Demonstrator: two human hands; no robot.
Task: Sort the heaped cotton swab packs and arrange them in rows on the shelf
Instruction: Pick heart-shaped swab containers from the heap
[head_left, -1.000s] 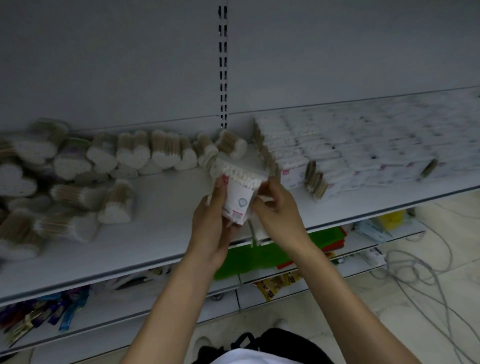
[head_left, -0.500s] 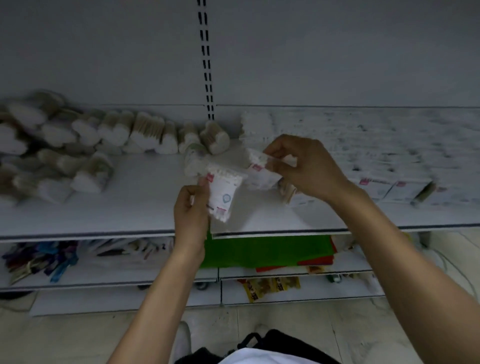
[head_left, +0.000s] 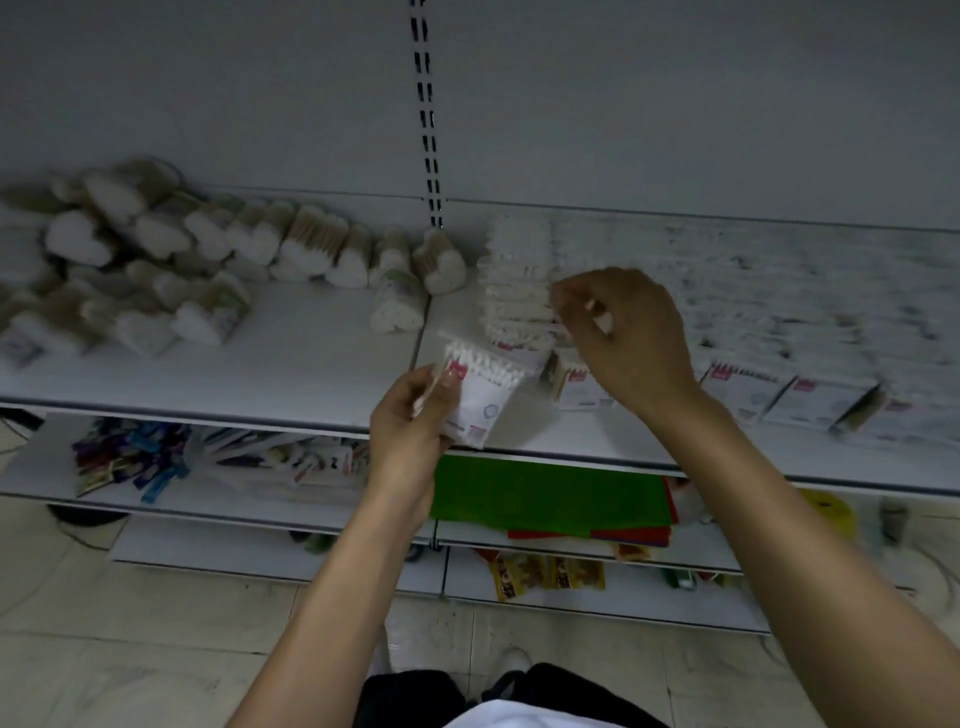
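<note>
Both hands up, arms bare, reaching fwd.

Left hand (head_left: 415, 415): palm turned inward, fingers curled, thumb up on the near face of a pack (head_left: 480, 395) it grips; forearm runs down-left to frame bottom. Right hand (head_left: 623, 338): higher and farther fwd, just right of left, back of hand to camera, wrist bent, fingertips pinched downward; what they pinch is too blurred to tell.

I count two hands: my left hand (head_left: 415, 415) grips one flat swab pack (head_left: 480, 392), and my right hand (head_left: 621, 338) pinches something too blurred to count. One heap of heart-shaped bundles (head_left: 156, 270) holds well over a dozen. The rowed flat packs (head_left: 753, 312) blur together; I cannot number them. Three shelf levels show.
</note>
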